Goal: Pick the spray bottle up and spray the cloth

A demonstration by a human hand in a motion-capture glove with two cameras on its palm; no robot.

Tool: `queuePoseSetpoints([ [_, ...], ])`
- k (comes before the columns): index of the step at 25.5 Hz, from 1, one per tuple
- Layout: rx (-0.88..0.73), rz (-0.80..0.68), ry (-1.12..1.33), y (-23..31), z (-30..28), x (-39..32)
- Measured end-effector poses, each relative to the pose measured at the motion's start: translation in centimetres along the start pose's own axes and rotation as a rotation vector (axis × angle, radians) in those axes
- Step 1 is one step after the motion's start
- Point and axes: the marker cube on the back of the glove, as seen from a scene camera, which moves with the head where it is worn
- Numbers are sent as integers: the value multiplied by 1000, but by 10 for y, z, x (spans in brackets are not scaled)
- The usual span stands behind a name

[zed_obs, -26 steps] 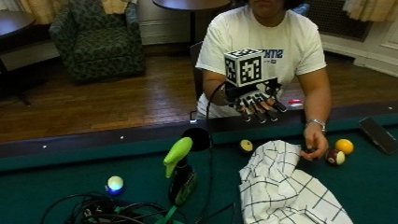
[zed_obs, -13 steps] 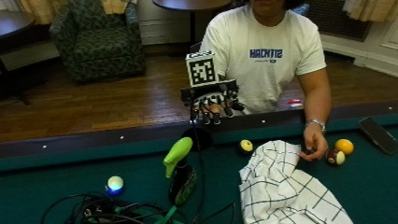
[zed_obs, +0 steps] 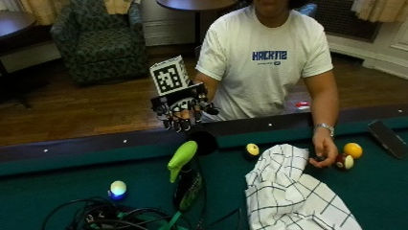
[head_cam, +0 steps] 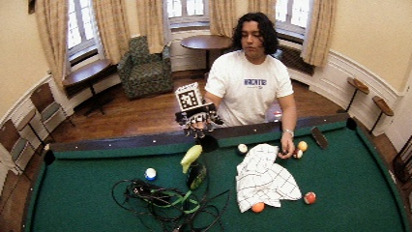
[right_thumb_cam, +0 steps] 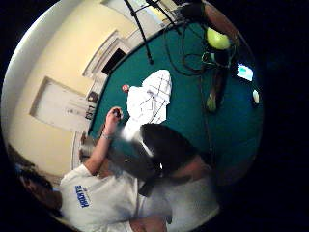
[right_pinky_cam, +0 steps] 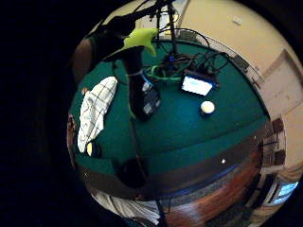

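The spray bottle (zed_obs: 188,179) stands upright on the green felt, with a lime green trigger head and a dark body. It also shows as the spray bottle (right_pinky_cam: 141,90) and the spray bottle (head_cam: 194,169). My gloved right hand (zed_obs: 183,108) hangs in the air over the table's rail, just beyond the bottle and apart from it. Its fingers point down, loosely curled, and hold nothing. The white checked cloth (zed_obs: 290,191) lies crumpled on the felt to the bottle's right, seen too as the cloth (right_pinky_cam: 94,111) and the cloth (right_thumb_cam: 150,99).
The bare left hand (zed_obs: 323,154) rests on the felt by an orange ball (zed_obs: 352,150) and a dark ball (zed_obs: 344,162). A yellow ball (zed_obs: 252,150) lies near the pocket (zed_obs: 204,141). A white-blue ball (zed_obs: 118,188) and tangled cables (zed_obs: 108,218) lie left of the bottle.
My gloved hand has moved from in front of the person's chest leftward and slightly down, to above the rail behind the spray bottle. Bottle and cloth have not moved.
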Motion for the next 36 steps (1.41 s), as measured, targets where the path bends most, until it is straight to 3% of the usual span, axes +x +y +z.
queuePoseSetpoints([
  [7,54,213,-434,-3,18,30],
  [21,153,412,-989,-9,70,58],
  [28,219,470,-931,-3,75,67],
  [36,434,560,-930,-10,65,68],
])
